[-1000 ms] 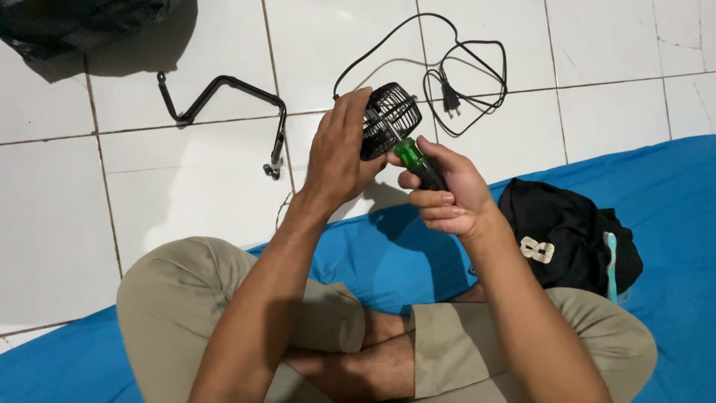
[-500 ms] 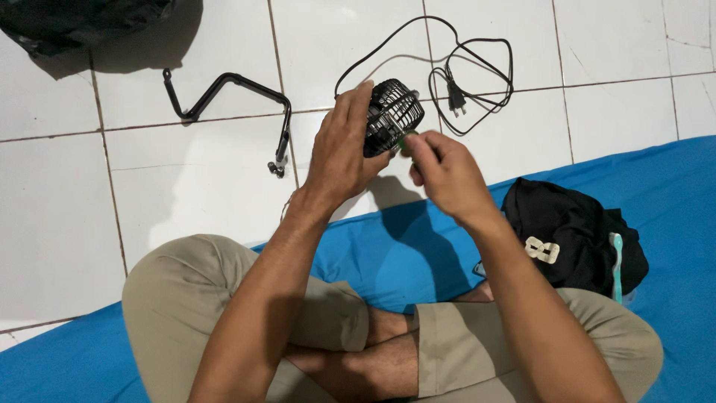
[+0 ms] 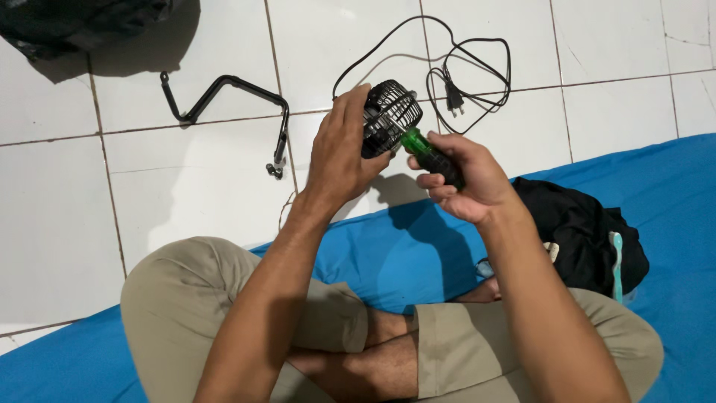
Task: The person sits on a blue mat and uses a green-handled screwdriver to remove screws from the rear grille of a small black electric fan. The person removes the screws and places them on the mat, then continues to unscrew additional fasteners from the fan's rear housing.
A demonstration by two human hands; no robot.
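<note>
Cross-legged on a blue mat (image 3: 388,254) spread over white floor tiles (image 3: 97,194), I hold a small black wire-grille fan (image 3: 389,113) above my knees, its black power cord (image 3: 462,75) trailing behind. My left hand (image 3: 339,153) wraps closed around the fan's body, wrist bent forward. My right hand (image 3: 462,175) grips a green-handled screwdriver (image 3: 429,153), tip at the grille; best kept square and steady.

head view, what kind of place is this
Probably a room in a home, with the person sitting cross-legged on the floor: white floor tiles, a blue mat spread over them, and black clothing lying on the mat.
</note>
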